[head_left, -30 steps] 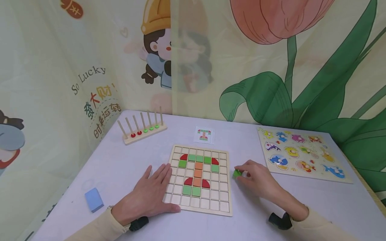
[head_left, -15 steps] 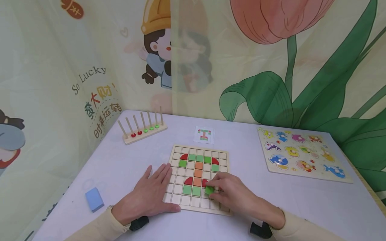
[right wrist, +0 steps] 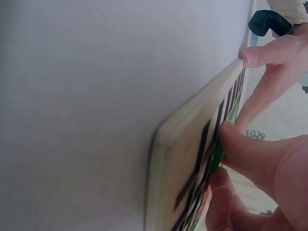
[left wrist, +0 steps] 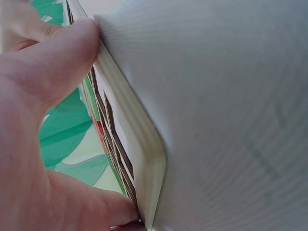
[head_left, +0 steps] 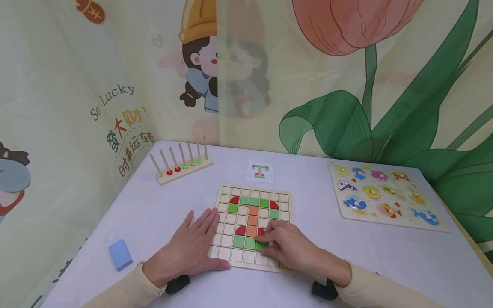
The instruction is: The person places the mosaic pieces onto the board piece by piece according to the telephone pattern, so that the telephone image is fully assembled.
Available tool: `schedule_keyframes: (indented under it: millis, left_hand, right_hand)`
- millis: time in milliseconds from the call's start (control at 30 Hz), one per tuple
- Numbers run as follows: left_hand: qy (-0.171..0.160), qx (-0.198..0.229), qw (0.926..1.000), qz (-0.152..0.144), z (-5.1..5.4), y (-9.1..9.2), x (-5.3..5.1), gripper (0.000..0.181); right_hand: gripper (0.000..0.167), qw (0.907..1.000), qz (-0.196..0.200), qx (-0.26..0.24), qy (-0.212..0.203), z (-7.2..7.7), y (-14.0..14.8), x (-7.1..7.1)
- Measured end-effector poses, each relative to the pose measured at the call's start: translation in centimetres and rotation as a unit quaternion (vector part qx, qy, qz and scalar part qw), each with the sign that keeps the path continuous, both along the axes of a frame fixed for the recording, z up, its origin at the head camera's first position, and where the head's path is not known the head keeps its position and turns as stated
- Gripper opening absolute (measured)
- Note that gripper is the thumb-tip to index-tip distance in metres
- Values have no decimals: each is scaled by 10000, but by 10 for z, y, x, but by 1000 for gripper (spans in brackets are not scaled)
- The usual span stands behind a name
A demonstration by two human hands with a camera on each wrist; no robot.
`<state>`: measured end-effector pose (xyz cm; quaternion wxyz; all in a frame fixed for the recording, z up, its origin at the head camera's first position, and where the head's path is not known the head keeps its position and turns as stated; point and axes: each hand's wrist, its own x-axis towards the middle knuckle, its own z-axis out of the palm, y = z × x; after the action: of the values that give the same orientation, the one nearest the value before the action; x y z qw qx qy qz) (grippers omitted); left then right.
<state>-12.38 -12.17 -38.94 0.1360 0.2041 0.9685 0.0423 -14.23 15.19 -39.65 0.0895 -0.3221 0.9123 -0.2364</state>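
A wooden grid board lies on the table with red quarter-round, green square and orange square tiles set in its cells. My right hand pinches a green square tile between thumb and fingers, over a cell in the lower row of green tiles. The right wrist view shows that green tile at the board's surface; whether it sits fully in its cell, I cannot tell. My left hand rests along the board's left edge with fingers extended. In the left wrist view its thumb touches the board's rim.
Behind the board lies a small pattern card. A peg stand with red and green rings is at back left. On the left is a blue block; an animal puzzle board lies on the right.
My right hand has carried the green tile from beside the board leftward onto the grid, beside two other green tiles. The left hand has stayed in place.
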Motion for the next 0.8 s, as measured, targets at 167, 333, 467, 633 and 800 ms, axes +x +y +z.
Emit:
schedule_keyframes:
  millis: [167, 333, 467, 633, 800]
  left_hand:
    - [16, 14, 10000, -14, 0, 0, 0, 120]
    - [57, -18, 10000, -34, 0, 0, 0, 120]
    - [39, 14, 10000, -36, 0, 0, 0, 120]
    - [35, 27, 10000, -22, 0, 1, 0, 120]
    - [34, 8, 10000, -18, 0, 1, 0, 120]
  right_hand:
    - [35, 9998, -99, 125, 115, 2, -2, -1]
    - [34, 9998, -108, 124, 97, 2, -2, 0]
    - [33, 9998, -72, 169, 124, 2, -1, 1]
    - [32, 9994, -102, 290, 163, 3, -2, 3]
    - [32, 9995, -127, 231, 181, 1, -1, 5]
